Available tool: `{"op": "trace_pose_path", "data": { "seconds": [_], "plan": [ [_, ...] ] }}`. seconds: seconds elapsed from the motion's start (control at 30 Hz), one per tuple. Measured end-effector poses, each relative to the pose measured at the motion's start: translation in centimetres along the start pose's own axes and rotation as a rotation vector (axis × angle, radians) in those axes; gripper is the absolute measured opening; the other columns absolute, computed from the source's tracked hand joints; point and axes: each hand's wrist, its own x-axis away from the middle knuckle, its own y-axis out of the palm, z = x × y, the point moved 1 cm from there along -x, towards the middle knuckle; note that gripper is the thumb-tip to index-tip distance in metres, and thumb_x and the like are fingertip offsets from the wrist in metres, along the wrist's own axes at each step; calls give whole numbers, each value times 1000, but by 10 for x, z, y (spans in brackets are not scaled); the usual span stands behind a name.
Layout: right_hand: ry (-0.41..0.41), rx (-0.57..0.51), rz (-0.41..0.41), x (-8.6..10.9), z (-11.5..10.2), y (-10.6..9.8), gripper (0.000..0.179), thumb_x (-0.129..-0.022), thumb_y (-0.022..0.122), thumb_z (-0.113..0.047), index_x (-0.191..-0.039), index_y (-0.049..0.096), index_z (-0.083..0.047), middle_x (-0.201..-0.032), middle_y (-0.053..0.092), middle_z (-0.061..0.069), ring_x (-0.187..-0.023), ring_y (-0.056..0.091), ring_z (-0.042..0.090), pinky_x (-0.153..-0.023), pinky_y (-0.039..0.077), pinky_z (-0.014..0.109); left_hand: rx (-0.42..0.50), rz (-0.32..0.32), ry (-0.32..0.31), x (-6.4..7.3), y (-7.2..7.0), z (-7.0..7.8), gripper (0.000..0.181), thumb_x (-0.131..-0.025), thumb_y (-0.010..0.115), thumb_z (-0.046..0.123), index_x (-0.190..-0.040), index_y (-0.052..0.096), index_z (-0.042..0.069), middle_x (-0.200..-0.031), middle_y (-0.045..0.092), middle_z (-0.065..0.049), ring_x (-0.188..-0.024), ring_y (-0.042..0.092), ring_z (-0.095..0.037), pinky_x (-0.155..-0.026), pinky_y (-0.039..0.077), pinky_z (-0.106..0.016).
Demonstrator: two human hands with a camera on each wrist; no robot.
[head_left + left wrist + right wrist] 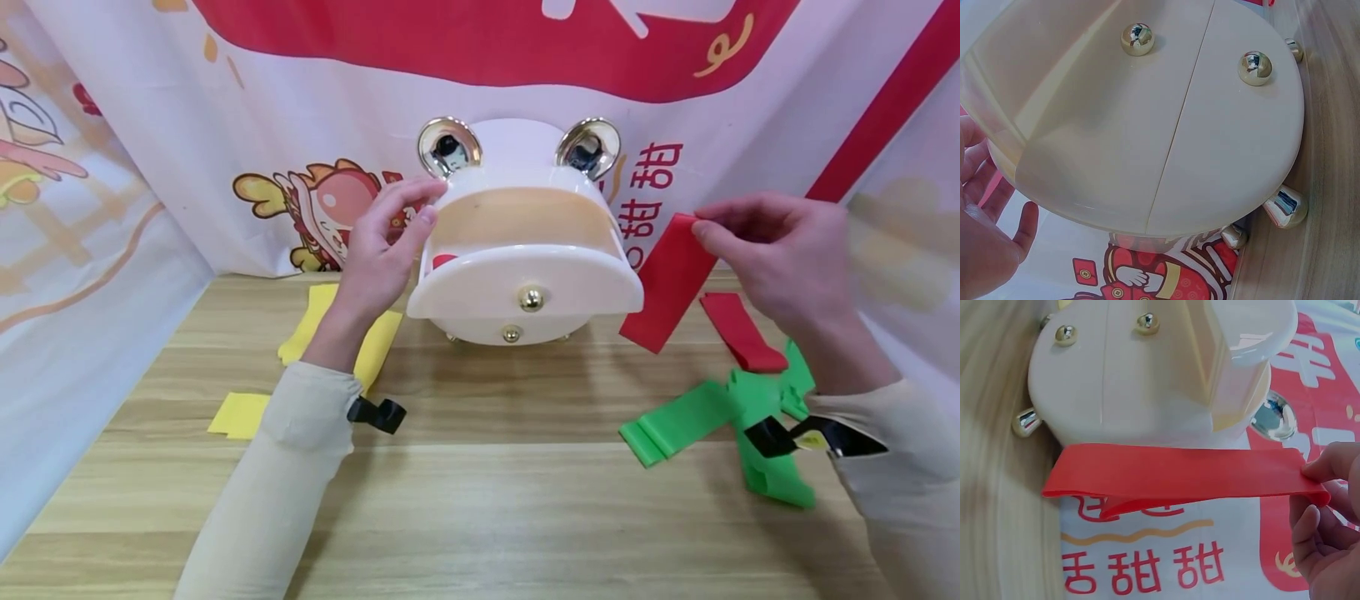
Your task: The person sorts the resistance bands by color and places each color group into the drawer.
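Observation:
A cream-white rounded box (pixel 517 329) with gold knobs and two gold-rimmed eye-like discs stands at the back of the table. Its upper part gapes above the front panel (pixel 577 279), and a bit of red shows at the gap's left corner. My left hand (pixel 382 250) is at the box's upper left side, fingers fairly straight and fingertips right at its edge. To the right of the box, my right hand (pixel 787 250) pinches one end of a flat, folded red strip (pixel 1172 472) between thumb and fingers. The strip hangs down at a slant.
Another red strip (pixel 742 333) and several green strips (pixel 686 421) lie on the wooden table (pixel 487 517) at right. Yellow strips (pixel 378 350) lie at left, partly under my left forearm. A printed cloth (pixel 360 92) hangs close behind the box.

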Motion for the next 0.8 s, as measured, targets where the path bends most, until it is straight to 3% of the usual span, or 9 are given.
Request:
{"op": "trace_pose_path", "data": {
  "seconds": [0.27, 0.57, 0.8],
  "plan": [
    [-42, -63, 83, -3, -19, 1, 39, -94, 81, -35, -128, 78, -16, -109, 77, -20, -92, 71, 3, -80, 55, 8, -5, 2, 3, -1, 0, 0, 33, -108, 60, 25, -139, 69, 16, -148, 60, 4, -134, 54, -10, -99, 52, -26],
    [-14, -102, 142, -8, -44, 3, 36, -93, 81, -35, -123, 80, -15, -107, 78, -15, -93, 73, 3, -85, 55, 10, -4, 10, 12, 0, 0, -2, 32, -108, 60, 24, -137, 70, 15, -146, 62, 3, -129, 56, -10, -94, 52, -26],
    [-5, -215, 169, -13, -61, 3, 32, -92, 83, -28, -119, 81, -12, -101, 79, -11, -89, 75, 4, -81, 56, 11, -1, 11, 13, -1, 1, 0, 33, -108, 60, 24, -138, 70, 14, -146, 62, 2, -129, 56, -11, -93, 51, -25]
  ]
}}
